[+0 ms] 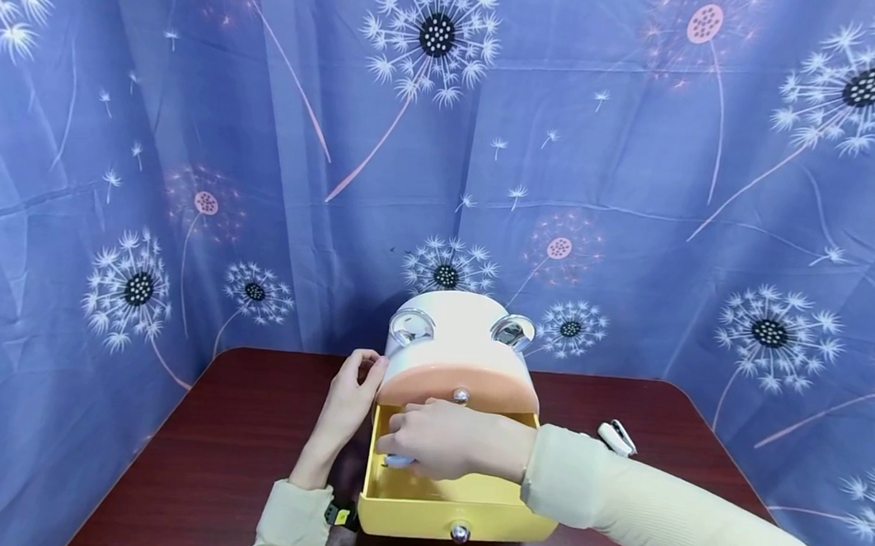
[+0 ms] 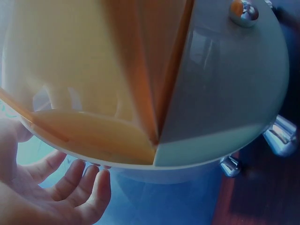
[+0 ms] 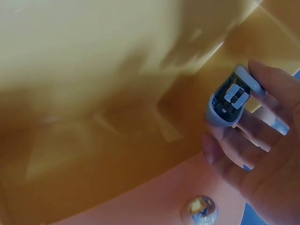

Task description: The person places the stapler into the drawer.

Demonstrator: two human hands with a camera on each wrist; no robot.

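Note:
My right hand (image 1: 439, 440) is inside the pulled-out yellow drawer (image 1: 457, 520), its fingers pinching a small pale-blue rounded gadget (image 3: 230, 99). In the right wrist view the gadget's dark inner side with pale square parts faces the camera. It hangs over the drawer floor, and its exact kind cannot be told. My left hand (image 1: 349, 400) rests its fingertips against the left side of the white drawer cabinet (image 1: 449, 331); in the left wrist view those fingers (image 2: 101, 192) bend loosely beside the rim.
A closed peach upper drawer (image 1: 432, 384) with a silver knob (image 1: 461, 396) sits above the open one. Two shiny round eye-like pieces top the cabinet. To the right, a small white stapler-like object (image 1: 617, 438) lies on the dark red table (image 1: 251, 436). A blue dandelion curtain (image 1: 600, 149) hangs behind.

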